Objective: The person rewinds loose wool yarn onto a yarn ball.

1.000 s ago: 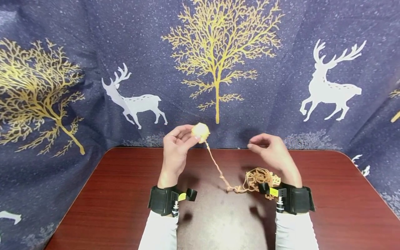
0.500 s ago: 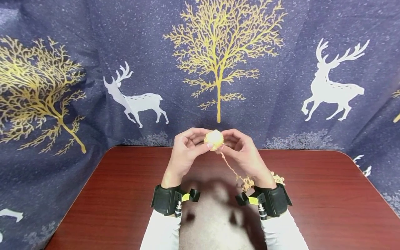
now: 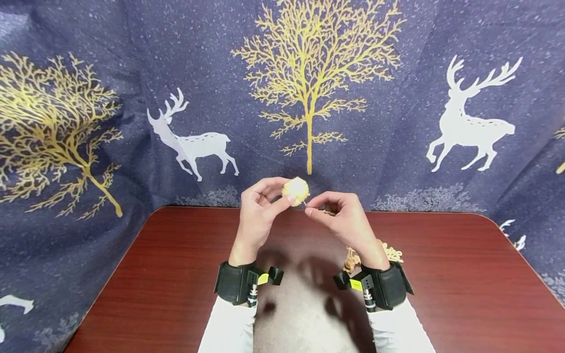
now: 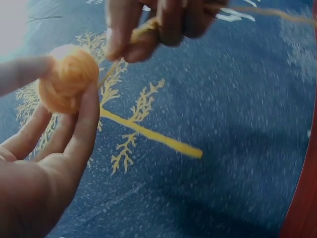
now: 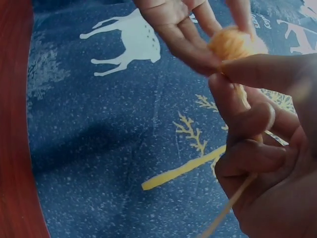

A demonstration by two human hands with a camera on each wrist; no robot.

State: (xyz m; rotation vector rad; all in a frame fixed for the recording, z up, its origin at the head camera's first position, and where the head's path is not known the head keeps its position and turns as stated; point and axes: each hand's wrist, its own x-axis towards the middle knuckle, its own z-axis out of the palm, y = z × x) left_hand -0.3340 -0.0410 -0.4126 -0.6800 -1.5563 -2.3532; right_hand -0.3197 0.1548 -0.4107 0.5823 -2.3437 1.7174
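A small ball of yellow-orange yarn point(image 3: 296, 191) is held up over the far part of the table by my left hand point(image 3: 260, 211). In the left wrist view, thumb and fingers pinch the yarn ball point(image 4: 69, 79) from both sides. Close on its right, my right hand point(image 3: 342, 215) pinches the strand of yarn point(image 4: 106, 74) that runs from the ball. The right wrist view shows the strand point(image 5: 225, 210) passing through the curled fingers of the right hand point(image 5: 267, 134) and trailing down out of them.
A loose, tangled heap of yarn point(image 3: 351, 260) lies on the reddish-brown table point(image 3: 176, 264), partly hidden behind my right wrist. Behind the table's far edge hangs a dark blue cloth point(image 3: 265, 147) with gold trees and white deer.
My right hand has come left from above the heap to the ball, taken the strand, then drawn slightly away from the ball. The left hand has shifted a little right with the ball.
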